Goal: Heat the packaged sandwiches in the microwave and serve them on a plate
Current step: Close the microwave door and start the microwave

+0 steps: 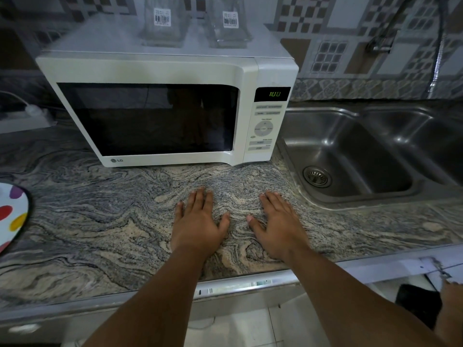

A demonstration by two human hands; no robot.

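A white microwave [165, 71] stands at the back of the granite counter [100, 221], its door closed and its dark window showing nothing inside. Green digits glow on its display [274, 93]. My left hand [198, 221] and my right hand [278, 226] both lie flat on the counter in front of the microwave, palms down, fingers straight, holding nothing. At the far left edge, part of a white plate [12, 216] with coloured dots is in view. No sandwiches are visible.
A steel double sink [350, 151] sits to the right of the microwave. Two clear glass containers [195, 26] with barcode labels stand on top of the microwave. A white power strip [27, 116] lies at the back left.
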